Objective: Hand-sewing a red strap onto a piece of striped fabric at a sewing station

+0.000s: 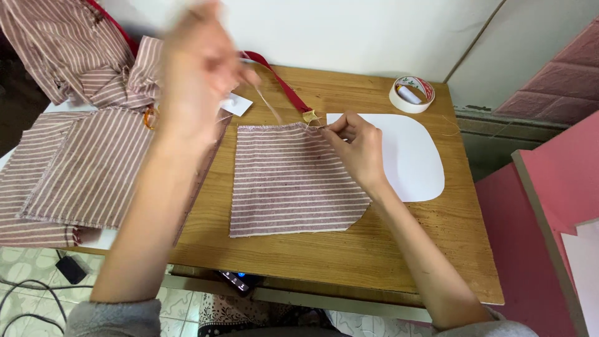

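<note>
The right hand [354,146] lay on the top edge of a striped fabric piece [290,184], its fingertips pinched together on that edge at about twelve o'clock of the cloth; the piece itself lay flat at the centre of the wooden table [387,249], with one lower corner rounded off. The left hand [199,68] was raised above the table at ten o'clock from the cloth, blurred; its fingers seemed drawn together around a pale thread [269,105] that ran down toward the cloth's upper edge, though the blur left the grip itself unclear. A white paper pattern [415,156], with the same rounded corner, lay at three o'clock, just beside the cloth and partly under the right hand; a roll of tape [412,93] stood at one o'clock, near the table's far edge. A red strap [284,81] crossed the table at twelve o'clock; more striped cloth [81,162] was heaped and spread at nine o'clock, overhanging the table's side.
</note>
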